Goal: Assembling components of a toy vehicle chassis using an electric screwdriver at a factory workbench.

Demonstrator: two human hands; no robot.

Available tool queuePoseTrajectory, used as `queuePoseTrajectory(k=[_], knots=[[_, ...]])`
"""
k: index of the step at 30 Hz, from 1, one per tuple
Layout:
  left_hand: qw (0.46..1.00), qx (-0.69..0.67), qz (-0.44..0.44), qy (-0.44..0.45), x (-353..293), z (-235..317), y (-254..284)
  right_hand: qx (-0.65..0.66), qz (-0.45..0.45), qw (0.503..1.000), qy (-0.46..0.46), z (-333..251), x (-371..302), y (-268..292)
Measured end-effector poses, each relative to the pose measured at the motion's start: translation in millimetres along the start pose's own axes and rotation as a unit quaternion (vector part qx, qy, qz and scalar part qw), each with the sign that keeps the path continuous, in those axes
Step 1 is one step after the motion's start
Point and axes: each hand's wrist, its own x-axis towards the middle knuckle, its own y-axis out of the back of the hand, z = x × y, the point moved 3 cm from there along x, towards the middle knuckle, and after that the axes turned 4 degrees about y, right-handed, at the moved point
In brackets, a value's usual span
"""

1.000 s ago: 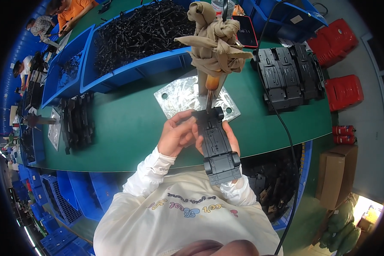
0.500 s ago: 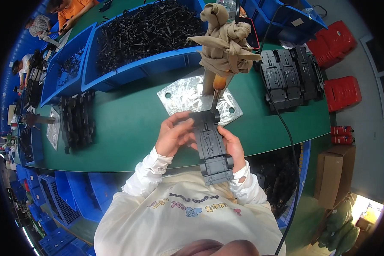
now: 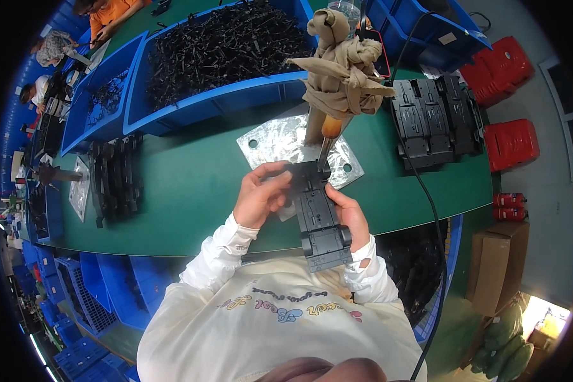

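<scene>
A long black moulded plastic chassis (image 3: 318, 216) is held tilted between my hands, above the near edge of the green table. My left hand (image 3: 261, 194) is closed at its far left corner, thumb and fingers pinching the edge. My right hand (image 3: 352, 219) grips its right side, most of its fingers hidden underneath. The metal shaft of a soldering iron (image 3: 330, 129), with an orange-brown handle, points down at the chassis's far right corner; whether its tip touches cannot be made out. Knotted tan cloth (image 3: 344, 70) wraps the stand above a shiny metal plate (image 3: 270, 140).
Small black parts fill a blue bin (image 3: 210, 99) at the back. Black chassis pieces (image 3: 433, 121) stand stacked at the right, more (image 3: 116, 178) at the left. A black cable (image 3: 430, 197) hangs over the table's right side. Co-workers sit at the far left.
The far end of the chassis has come slightly nearer the iron's shaft, its near end shifting a little right and up. Both hands keep hold of it. The view has shifted slightly.
</scene>
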Motion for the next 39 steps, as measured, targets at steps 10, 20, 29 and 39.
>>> queuePoseTrajectory(k=[10, 20, 29, 39], knots=[[0.999, 0.017, 0.031, -0.019, 1.4, 8.7, -11.1, 0.047, -0.024, 0.999, 0.011, -0.4, 5.7, -3.4], [0.999, 0.008, 0.033, -0.027, 1.0, 11.3, -11.8, 0.107, -0.059, 0.993, 0.006, 1.8, 9.9, -3.0], [0.999, 0.008, 0.016, -0.038, 0.9, 13.1, -12.3, 0.127, -0.052, 0.991, 0.007, 0.9, 9.9, -4.5], [0.999, 0.004, 0.019, -0.041, 0.6, 13.8, -15.7, 0.111, -0.059, 0.992, 0.013, -1.4, 4.1, -11.6]])
